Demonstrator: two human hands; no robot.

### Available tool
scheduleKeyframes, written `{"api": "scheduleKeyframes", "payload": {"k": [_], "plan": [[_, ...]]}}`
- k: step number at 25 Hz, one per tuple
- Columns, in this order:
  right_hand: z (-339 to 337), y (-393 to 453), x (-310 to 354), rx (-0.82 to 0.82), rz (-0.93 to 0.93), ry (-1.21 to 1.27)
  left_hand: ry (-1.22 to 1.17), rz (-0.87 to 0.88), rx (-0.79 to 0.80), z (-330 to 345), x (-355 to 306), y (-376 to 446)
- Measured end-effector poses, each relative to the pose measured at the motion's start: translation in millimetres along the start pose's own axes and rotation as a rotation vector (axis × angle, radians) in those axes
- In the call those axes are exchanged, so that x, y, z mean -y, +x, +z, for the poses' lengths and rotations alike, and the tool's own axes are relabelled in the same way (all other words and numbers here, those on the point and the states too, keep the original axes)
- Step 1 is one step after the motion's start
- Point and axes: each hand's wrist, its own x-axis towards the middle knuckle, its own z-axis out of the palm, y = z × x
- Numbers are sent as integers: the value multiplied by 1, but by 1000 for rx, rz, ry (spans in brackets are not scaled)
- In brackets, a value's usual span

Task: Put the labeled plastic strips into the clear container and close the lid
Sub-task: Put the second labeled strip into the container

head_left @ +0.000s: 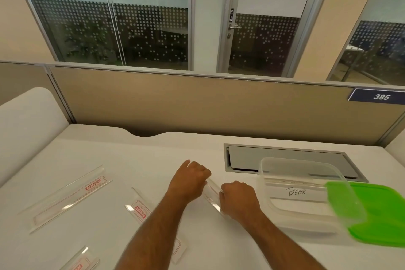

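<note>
Both hands hold one clear plastic strip (212,193) just above the white desk. My left hand (190,180) grips its far end and my right hand (238,200) grips its near end, fingers curled over it. Another red-labeled strip (65,197) lies at the left. One more strip (140,209) is partly hidden under my left forearm, and a further strip (80,260) sits at the bottom left edge. The clear container (304,193), marked "Dear", stands open to the right of my hands. Its green lid (381,215) lies beside it, under its right edge.
A grey cable hatch (285,158) is set into the desk behind the container. A beige partition (197,105) runs along the desk's far edge, with a white side panel (26,120) at the left. Glass office walls stand beyond.
</note>
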Motion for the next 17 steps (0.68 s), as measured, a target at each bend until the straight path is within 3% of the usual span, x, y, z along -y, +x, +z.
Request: {"api": "scheduleKeyframes", "payload": {"k": [7,11,17], "plan": [[3,-7,3,-89,-60,-49,72,22,-58,-6,-7,-10],[-25,-17,4,-338,-119,-90,45,15,-180,-24,-6,-21],[-57,-27,3,-746,-179,123,-8,37,-497,-65,-5,-36]]}}
